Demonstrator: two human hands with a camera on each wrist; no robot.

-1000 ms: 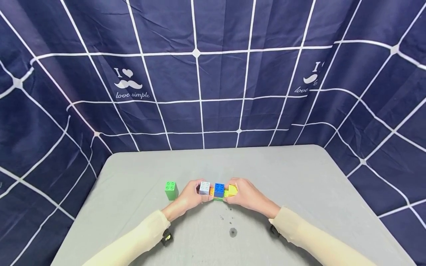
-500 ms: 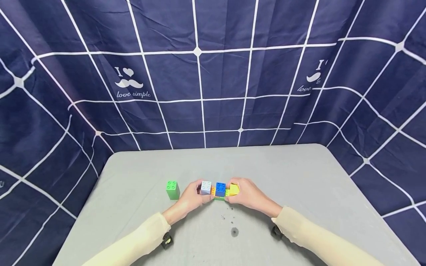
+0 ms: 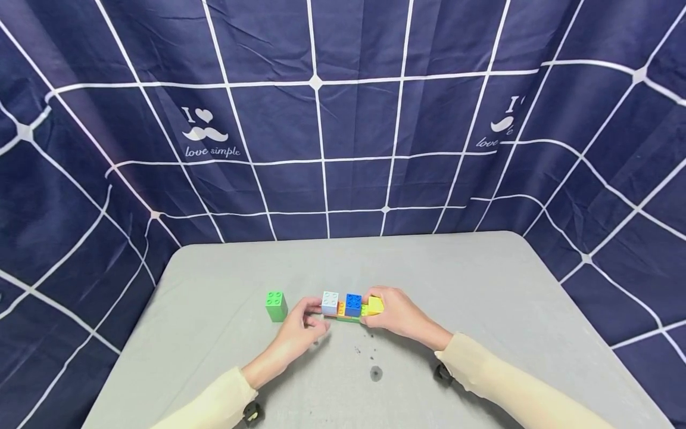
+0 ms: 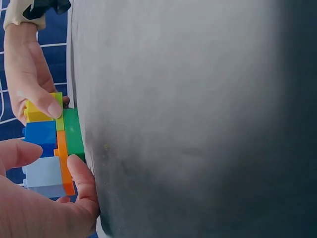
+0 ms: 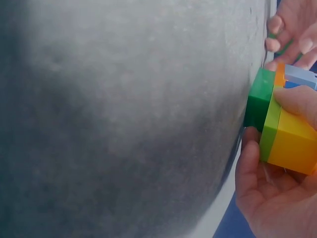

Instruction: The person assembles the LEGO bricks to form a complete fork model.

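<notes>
A built stack of toy building bricks lies at mid-table. Its green base brick (image 4: 74, 133) carries an orange plate (image 4: 62, 148) and a lime plate (image 5: 269, 131). On top sit a light blue brick (image 3: 330, 302), a dark blue brick (image 3: 353, 305) and a yellow brick (image 3: 376, 306). My right hand (image 3: 395, 311) grips the yellow brick and lime plate at the right end, thumb in front. At the left end, my left hand (image 3: 296, 331) has its fingers parted, thumb away from the light blue brick and fingertips close behind its left side.
A tall green brick (image 3: 276, 307) stands upright on the grey table (image 3: 225, 280), left of the left hand. A dark blue curtain (image 3: 354, 119) with white lines surrounds the table's back and sides. Dark spots (image 3: 376, 373) mark the tabletop in front of the stack.
My left hand has loosened from the light blue brick and drawn back left and toward me, its fingers spreading. The right hand keeps its grip, and the stack stays in place.
</notes>
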